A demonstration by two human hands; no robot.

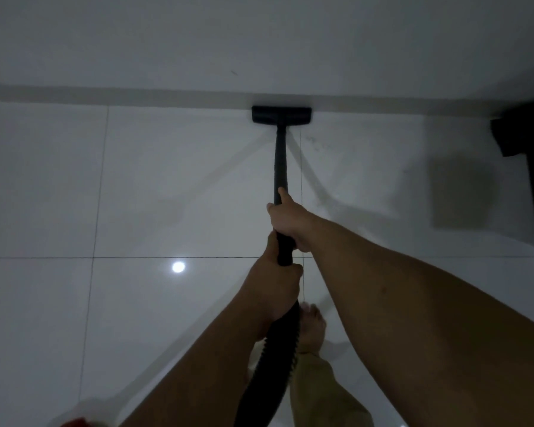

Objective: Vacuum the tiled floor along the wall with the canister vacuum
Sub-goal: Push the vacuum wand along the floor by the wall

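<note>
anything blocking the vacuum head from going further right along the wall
Yes. A dark piece of furniture stands against the wall at the far right. The tiles between it and the floor nozzle look bare.

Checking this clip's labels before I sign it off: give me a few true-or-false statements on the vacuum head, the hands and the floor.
1. The floor nozzle sits against the baseboard. True.
2. Only one hand holds the wand. False: the right hand and the left hand both grip it, the right further forward.
3. The floor tiles are dark wood. False: they are glossy pale tiles.
4. A ribbed hose runs back from the left hand. True.
5. A bare foot shows beside the hose. True.
</note>
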